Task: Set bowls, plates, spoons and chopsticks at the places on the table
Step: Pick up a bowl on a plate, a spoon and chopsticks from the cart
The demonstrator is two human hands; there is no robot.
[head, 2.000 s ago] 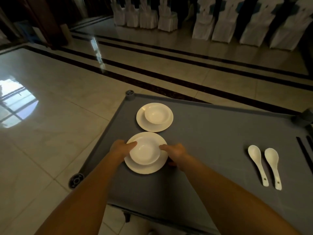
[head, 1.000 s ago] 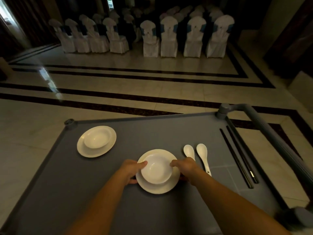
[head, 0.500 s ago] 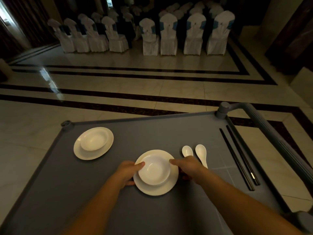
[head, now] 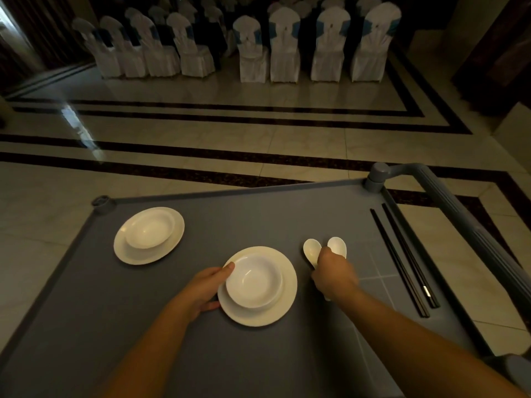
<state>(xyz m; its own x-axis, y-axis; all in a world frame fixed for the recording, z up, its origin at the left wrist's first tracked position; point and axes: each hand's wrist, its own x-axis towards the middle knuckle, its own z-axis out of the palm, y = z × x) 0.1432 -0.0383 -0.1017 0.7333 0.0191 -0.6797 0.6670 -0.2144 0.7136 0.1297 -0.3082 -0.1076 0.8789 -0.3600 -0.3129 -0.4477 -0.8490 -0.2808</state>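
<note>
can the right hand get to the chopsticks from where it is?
Probably yes: the right hand is over the spoons, and only bare grey cart top separates it from the black chopsticks.

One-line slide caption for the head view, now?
Left hand holds near bowl and plate; right hand reaches two spoons.

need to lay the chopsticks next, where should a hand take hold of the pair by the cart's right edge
Pinch the chopsticks near the middle of their length, coming from above and from their left side. They lie flat, side by side, close against the cart's raised right rim, which blocks the other side.
</note>
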